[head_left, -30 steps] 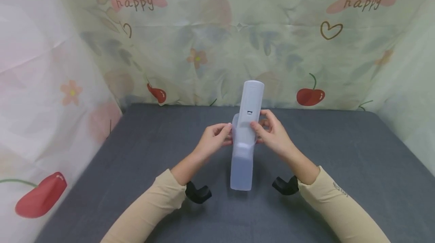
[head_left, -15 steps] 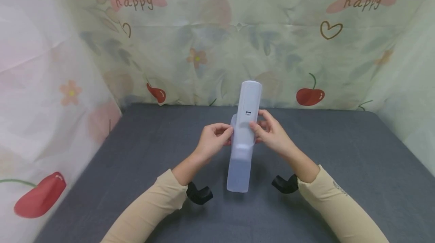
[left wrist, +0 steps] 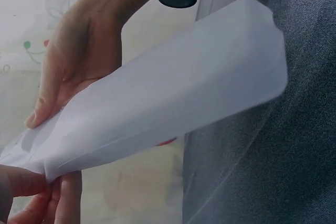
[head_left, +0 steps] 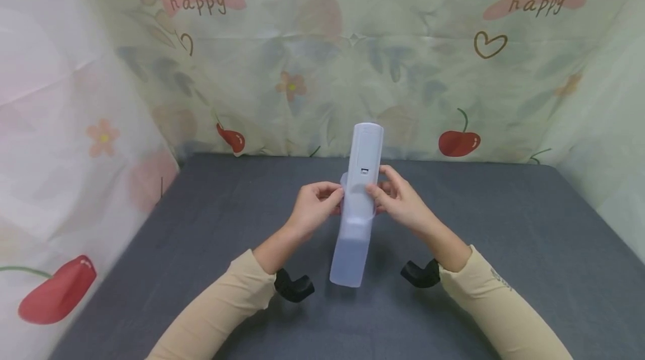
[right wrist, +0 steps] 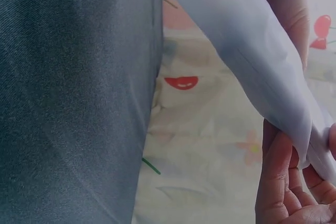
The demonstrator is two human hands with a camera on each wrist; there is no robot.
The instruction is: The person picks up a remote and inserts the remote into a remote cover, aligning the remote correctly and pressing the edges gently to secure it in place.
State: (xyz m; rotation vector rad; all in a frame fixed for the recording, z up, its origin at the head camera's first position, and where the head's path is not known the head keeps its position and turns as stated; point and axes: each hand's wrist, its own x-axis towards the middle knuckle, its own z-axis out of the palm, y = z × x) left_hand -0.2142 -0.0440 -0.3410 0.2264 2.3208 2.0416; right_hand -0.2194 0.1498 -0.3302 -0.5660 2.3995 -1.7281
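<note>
Both hands, left (head_left: 313,205) and right (head_left: 398,199), pinched the translucent silicone sleeve (head_left: 347,248) round the white remote (head_left: 366,150); it could slip free (judging by the light grip).

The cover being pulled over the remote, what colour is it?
Translucent, frosted white cover; clearest in the head view.

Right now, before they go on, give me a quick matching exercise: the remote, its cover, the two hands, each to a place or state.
Things:
1. white remote
2. translucent sleeve
3. left hand
4. right hand

Places or states:
A. pinches the sleeve's mouth on the side nearer the cherry curtain corner
B. sticks up out of the sleeve
C. hangs limp above the grey table
D. grips on the side toward the red cherry print

Pairs: 1-B, 2-C, 3-A, 4-D
</note>
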